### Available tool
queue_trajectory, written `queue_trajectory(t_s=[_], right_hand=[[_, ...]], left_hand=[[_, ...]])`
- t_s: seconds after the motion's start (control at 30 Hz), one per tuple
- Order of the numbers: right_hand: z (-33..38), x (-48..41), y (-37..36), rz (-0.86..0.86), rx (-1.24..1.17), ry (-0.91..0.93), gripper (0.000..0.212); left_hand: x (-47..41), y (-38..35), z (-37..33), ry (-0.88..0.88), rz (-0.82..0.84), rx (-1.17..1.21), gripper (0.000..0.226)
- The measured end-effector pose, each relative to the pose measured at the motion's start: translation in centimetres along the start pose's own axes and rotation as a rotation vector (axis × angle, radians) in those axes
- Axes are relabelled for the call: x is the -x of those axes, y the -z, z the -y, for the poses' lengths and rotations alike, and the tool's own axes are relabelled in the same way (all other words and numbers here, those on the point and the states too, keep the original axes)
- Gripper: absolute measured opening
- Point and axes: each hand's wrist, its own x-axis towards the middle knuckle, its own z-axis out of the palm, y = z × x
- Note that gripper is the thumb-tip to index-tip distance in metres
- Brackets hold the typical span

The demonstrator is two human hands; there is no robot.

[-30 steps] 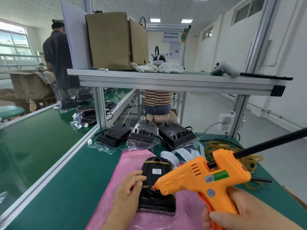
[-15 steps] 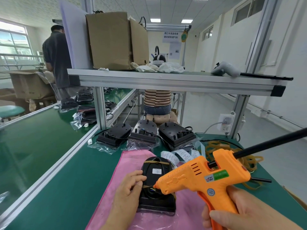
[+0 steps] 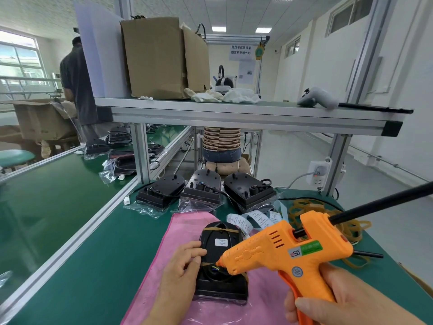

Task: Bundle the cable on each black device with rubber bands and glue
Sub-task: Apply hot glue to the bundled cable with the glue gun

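Gripping glue gun [image 3: 281, 249] in right hand [image 3: 339, 299], nozzle at coiled cable [image 3: 214, 271] on black device [image 3: 209, 235]. Holding device edge with left hand [image 3: 182, 263], on pink cloth [image 3: 187, 221]. Could burn that hand, being just beside nozzle; could smear glue off-target if device slips.

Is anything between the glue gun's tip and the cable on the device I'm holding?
Nothing visible: the tip of the glue gun is right at the coiled cable; the left hand holds the black device beside it.
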Motion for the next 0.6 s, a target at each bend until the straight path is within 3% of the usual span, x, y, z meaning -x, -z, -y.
queue_trajectory(t_s=[0.2, 0.6], right_hand=[[-0.30, 0.02, 0.18, -0.002, 0.019, -0.005, 0.048], [-0.19, 0.12, 0.14, 0.005, 0.040, -0.001, 0.050]], left_hand=[[0.12, 0.04, -0.35, -0.009, 0.002, 0.013, 0.031], [0.12, 0.04, -0.13, -0.011, 0.009, 0.036, 0.031]])
